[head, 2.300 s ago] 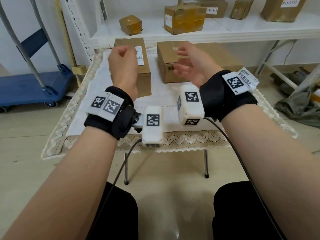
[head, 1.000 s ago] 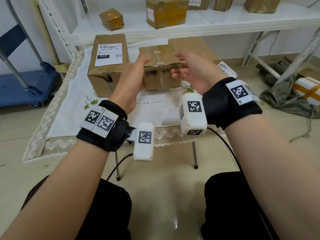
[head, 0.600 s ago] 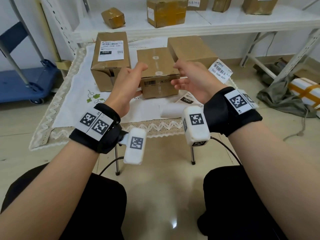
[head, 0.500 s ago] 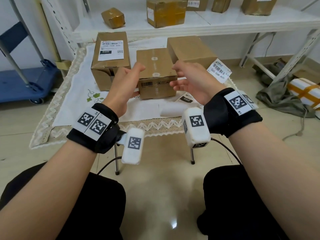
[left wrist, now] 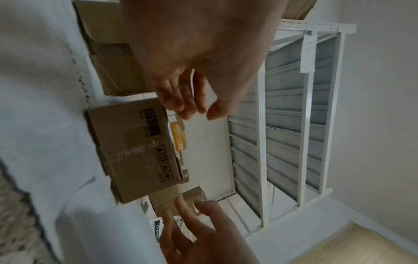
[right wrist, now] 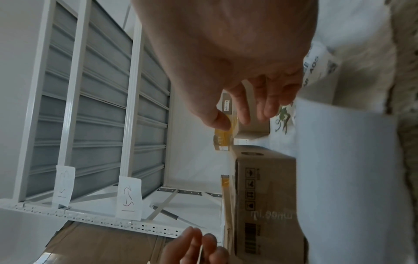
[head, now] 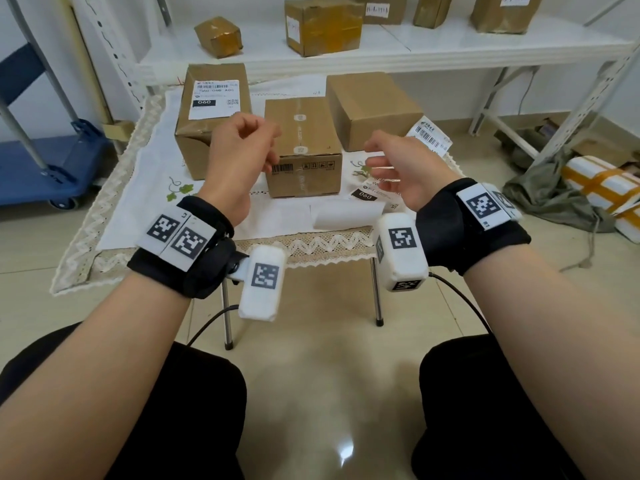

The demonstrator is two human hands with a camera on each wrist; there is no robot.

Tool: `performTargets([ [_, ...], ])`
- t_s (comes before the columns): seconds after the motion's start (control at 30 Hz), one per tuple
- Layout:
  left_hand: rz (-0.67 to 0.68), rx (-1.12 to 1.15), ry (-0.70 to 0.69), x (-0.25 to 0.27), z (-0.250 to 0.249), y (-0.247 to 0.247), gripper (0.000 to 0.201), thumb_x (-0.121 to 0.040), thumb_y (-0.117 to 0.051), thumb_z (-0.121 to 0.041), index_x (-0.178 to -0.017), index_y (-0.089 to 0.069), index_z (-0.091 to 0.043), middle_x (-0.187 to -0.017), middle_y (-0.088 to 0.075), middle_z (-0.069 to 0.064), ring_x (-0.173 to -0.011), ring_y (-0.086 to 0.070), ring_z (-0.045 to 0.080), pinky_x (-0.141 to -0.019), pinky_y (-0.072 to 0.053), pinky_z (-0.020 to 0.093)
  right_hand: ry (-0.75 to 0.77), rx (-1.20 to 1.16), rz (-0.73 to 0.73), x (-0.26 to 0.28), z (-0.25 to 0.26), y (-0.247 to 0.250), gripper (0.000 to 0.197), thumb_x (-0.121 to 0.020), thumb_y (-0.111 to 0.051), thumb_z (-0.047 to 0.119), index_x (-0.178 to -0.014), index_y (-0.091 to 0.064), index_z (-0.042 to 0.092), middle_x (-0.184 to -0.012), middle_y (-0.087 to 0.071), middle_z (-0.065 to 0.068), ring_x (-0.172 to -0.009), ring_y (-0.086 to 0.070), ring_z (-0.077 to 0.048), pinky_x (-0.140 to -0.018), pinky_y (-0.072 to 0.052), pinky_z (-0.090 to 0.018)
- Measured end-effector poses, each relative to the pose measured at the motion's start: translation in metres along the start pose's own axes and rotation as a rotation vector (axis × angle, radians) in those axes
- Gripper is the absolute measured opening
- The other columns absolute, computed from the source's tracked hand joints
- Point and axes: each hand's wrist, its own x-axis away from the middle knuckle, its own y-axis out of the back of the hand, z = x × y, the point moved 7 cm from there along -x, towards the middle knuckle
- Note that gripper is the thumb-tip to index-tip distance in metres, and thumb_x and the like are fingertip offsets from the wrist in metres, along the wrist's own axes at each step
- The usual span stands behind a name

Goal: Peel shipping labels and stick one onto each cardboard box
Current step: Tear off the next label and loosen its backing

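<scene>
Three cardboard boxes stand on the small table. The left box (head: 194, 147) carries a white shipping label (head: 214, 98) on top. The middle box (head: 304, 133) and the right box (head: 374, 105) have bare tops. My left hand (head: 258, 148) hovers by the middle box's left side, fingers loosely curled and holding nothing. My right hand (head: 375, 159) hangs to the right of that box, fingers relaxed and empty. A loose label (head: 367, 196) marked 060 lies under the right hand. Another label (head: 429, 137) sits at the table's right edge.
A curled white backing sheet (head: 346, 214) lies near the table's front edge (head: 311, 245). Behind the table a white shelf (head: 381, 53) holds several taped boxes. A blue cart (head: 45, 168) stands on the left, with bags and a parcel on the floor at the right.
Both hands held the middle box by its sides and brought it down onto the table. They have since let go and drawn apart.
</scene>
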Motion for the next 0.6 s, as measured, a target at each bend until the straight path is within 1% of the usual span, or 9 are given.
performTargets([
  [0.07,0.122,-0.058,-0.03,0.005,-0.007,-0.011,0.012,-0.098,-0.063,-0.014,-0.087,-0.064,-0.014,-0.075,-0.064,0.001,-0.058,-0.061,0.009,-0.059,-0.05,0.02,-0.025,-0.011,-0.004,0.002,-0.003,0.005,0.015,-0.094,-0.058,0.024,-0.106,-0.061,0.016,-0.099,-0.061,-0.003,-0.074,-0.053,-0.015,-0.068,-0.043,-0.028],
  [0.1,0.2,-0.112,-0.037,0.009,-0.009,-0.019,0.011,-0.099,-0.064,-0.016,-0.089,-0.067,-0.012,-0.076,-0.067,0.002,-0.059,-0.064,0.01,-0.061,-0.053,0.021,-0.036,-0.028,0.005,0.003,-0.004,0.007,0.01,-0.094,-0.058,0.022,-0.101,-0.061,0.016,-0.094,-0.06,-0.003,-0.07,-0.051,-0.015,-0.064,-0.043,-0.027],
  [0.2,0.399,-0.362,-0.004,0.023,-0.001,-0.043,0.026,-0.098,-0.068,-0.032,-0.099,-0.072,-0.006,-0.081,-0.074,0.004,-0.068,-0.07,0.013,-0.075,-0.062,0.029,-0.049,-0.057,0.019,0.006,-0.005,0.011,0.004,-0.093,-0.058,0.017,-0.096,-0.059,0.014,-0.079,-0.055,-0.001,-0.062,-0.046,-0.015,-0.054,-0.04,-0.024],
  [0.27,0.431,-0.529,0.036,0.027,0.009,-0.051,0.035,-0.096,-0.068,-0.043,-0.1,-0.071,-0.009,-0.086,-0.076,0.004,-0.07,-0.072,0.014,-0.078,-0.063,0.03,-0.049,-0.037,0.01,0.007,-0.006,0.014,0.005,-0.092,-0.058,0.016,-0.096,-0.059,0.013,-0.076,-0.054,-0.002,-0.058,-0.044,-0.014,-0.049,-0.038,-0.023],
  [0.33,0.421,-0.607,0.023,0.028,0.015,-0.058,0.037,-0.092,-0.07,-0.048,-0.098,-0.07,-0.011,-0.086,-0.075,0.004,-0.068,-0.07,0.015,-0.077,-0.061,0.031,-0.048,-0.001,-0.006,0.009,-0.008,0.017,0.006,-0.092,-0.058,0.016,-0.096,-0.06,0.012,-0.075,-0.055,-0.003,-0.053,-0.045,-0.014,-0.046,-0.038,-0.022],
  [0.4,0.403,-0.602,-0.006,0.028,0.017,-0.064,0.035,-0.089,-0.074,-0.046,-0.094,-0.071,-0.011,-0.081,-0.071,0.002,-0.064,-0.064,0.013,-0.074,-0.057,0.031,-0.049,0.035,-0.015,0.011,-0.01,0.019,0.006,-0.092,-0.058,0.017,-0.096,-0.061,0.012,-0.074,-0.057,-0.004,-0.047,-0.049,-0.014,-0.045,-0.04,-0.02],
  [0.47,0.396,-0.523,0.017,0.028,0.02,-0.069,0.028,-0.086,-0.081,-0.038,-0.091,-0.071,-0.013,-0.076,-0.065,-0.002,-0.067,-0.059,0.012,-0.071,-0.053,0.031,-0.052,0.064,-0.007,0.013,-0.012,0.021,0.009,-0.093,-0.059,0.017,-0.098,-0.062,0.012,-0.072,-0.06,-0.004,-0.042,-0.053,-0.014,-0.045,-0.044,-0.019],
  [0.53,0.403,-0.419,0.057,0.028,0.023,-0.073,0.021,-0.081,-0.086,-0.026,-0.09,-0.071,-0.015,-0.079,-0.065,-0.001,-0.074,-0.06,0.015,-0.071,-0.053,0.033,-0.054,0.082,0.014,0.015,-0.014,0.021,0.012,-0.094,-0.059,0.017,-0.103,-0.062,0.011,-0.072,-0.062,-0.005,-0.044,-0.06,-0.016,-0.046,-0.048,-0.02],
  [0.6,0.421,-0.345,0.076,0.028,0.025,-0.078,0.02,-0.079,-0.087,-0.016,-0.091,-0.071,-0.018,-0.084,-0.066,0.003,-0.078,-0.061,0.018,-0.073,-0.05,0.033,-0.048,0.086,0.039,0.016,-0.015,0.021,0.014,-0.095,-0.058,0.016,-0.107,-0.061,0.009,-0.075,-0.063,-0.007,-0.05,-0.067,-0.019,-0.048,-0.052,-0.021],
])
